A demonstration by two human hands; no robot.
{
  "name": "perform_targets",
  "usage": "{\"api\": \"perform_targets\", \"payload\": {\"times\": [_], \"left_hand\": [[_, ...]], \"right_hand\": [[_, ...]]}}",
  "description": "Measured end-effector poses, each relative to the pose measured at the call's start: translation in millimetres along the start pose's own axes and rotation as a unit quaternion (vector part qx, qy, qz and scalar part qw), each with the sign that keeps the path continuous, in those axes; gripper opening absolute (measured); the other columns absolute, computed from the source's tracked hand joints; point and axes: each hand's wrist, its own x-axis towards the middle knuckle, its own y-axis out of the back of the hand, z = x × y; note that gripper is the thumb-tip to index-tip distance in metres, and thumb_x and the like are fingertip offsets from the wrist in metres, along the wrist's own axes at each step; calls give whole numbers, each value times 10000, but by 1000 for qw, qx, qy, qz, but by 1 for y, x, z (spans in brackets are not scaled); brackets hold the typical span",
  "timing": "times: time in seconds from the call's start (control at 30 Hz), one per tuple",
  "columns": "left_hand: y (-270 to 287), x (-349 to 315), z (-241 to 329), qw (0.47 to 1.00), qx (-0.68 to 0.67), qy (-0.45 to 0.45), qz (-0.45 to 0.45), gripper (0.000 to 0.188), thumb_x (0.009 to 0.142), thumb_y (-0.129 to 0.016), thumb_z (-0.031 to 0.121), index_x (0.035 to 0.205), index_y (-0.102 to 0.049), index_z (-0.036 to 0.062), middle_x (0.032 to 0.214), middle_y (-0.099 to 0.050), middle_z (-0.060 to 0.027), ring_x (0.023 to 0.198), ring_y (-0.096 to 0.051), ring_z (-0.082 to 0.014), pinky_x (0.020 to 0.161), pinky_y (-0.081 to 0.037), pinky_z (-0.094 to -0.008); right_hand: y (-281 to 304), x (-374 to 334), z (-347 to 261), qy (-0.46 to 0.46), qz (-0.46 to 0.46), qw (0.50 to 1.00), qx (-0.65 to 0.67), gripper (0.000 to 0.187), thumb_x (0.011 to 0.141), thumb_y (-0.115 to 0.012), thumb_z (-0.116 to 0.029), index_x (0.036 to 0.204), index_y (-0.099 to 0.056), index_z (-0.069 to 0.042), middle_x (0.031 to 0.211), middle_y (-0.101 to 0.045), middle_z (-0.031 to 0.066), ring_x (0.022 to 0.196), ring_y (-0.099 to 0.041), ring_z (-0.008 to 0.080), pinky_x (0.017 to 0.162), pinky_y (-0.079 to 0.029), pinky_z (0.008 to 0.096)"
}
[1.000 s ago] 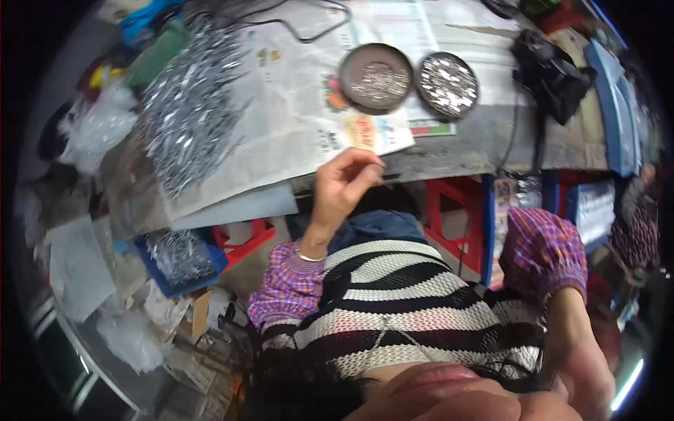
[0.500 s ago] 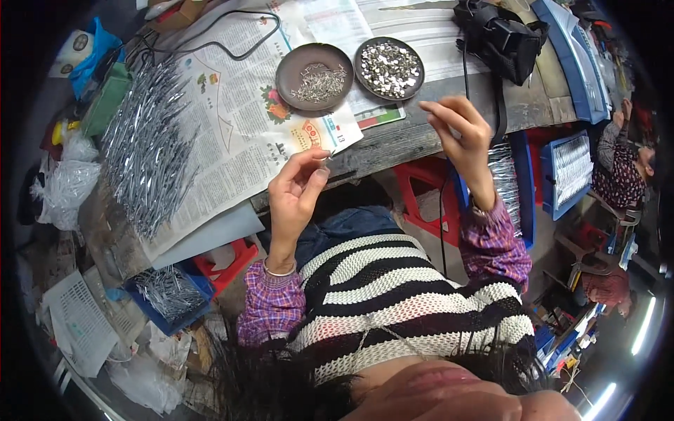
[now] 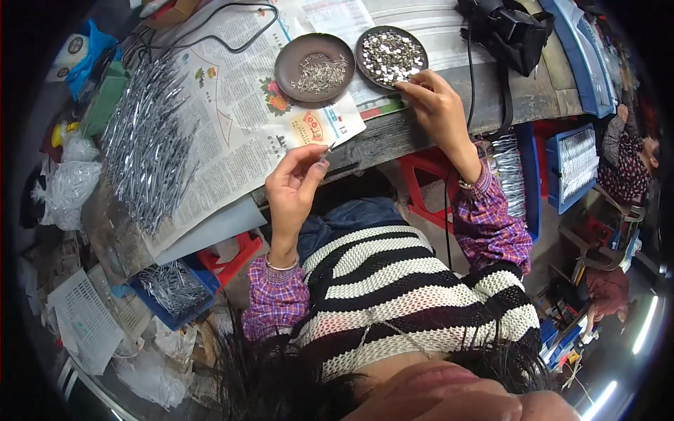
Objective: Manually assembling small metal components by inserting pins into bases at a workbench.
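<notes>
My left hand pinches a small, thin metal piece between thumb and forefinger, above the table's near edge. My right hand is at the near rim of a dark round dish full of small shiny flat metal pieces. Its thumb and fingers are drawn together there, and whatever lies between them is hidden. Just left of that dish stands a second brown dish, holding a heap of small metal pins.
Newspaper covers much of the table. A big pile of long thin metal strips lies on the left. A black bag sits at the back right. Blue trays of metal parts and red stools stand below the table edge.
My right hand has moved left and away from me to the dish of flat pieces, its fingers drawing together. The left hand stays nearly in place, the thin metal piece showing more clearly.
</notes>
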Motion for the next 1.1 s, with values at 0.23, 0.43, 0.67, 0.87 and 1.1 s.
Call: {"api": "perform_targets", "payload": {"times": [0.23,0.43,0.67,0.87,1.1], "left_hand": [[2,-1,0,1000,-14,-1,4,206,835,-585,-22,1041,-595,-30,866,-592,-18,744,-533,-48,655,-440,-173],[3,1,1,1000,-12,-10,27,236,830,-594,-18,1066,-604,-12,854,-592,-6,727,-526,-37,626,-426,-161],[4,3,1,999,-29,-14,4,227,847,-591,36,1070,-608,-1,881,-617,-51,735,-540,-68,612,-424,-175],[8,-1,2,998,-68,10,4,193,831,-609,19,1020,-637,-11,830,-626,-25,652,-521,-46,588,-428,-180],[6,-4,-1,998,-64,8,4,191,829,-611,17,1017,-645,8,804,-622,-12,643,-517,-42,586,-424,-173]], "right_hand": [[0,2,4,-6,6,1000,3,200,683,-619,18,859,-646,-73,841,-584,64,795,-589,269,663,-475,354],[1,4,-9,-47,-19,990,131,173,698,-671,26,858,-649,-37,833,-611,55,666,-593,174,584,-470,264],[-19,-13,-63,-150,-119,871,452,75,736,-660,31,811,-659,37,864,-636,69,810,-589,125,729,-461,234],[-40,-22,-93,-283,-163,748,578,82,772,-665,-7,845,-641,21,825,-631,34,713,-582,96,653,-474,216],[-46,-28,-96,-298,-138,697,638,135,779,-672,-2,882,-587,13,805,-631,44,702,-591,85,636,-488,198]]}}
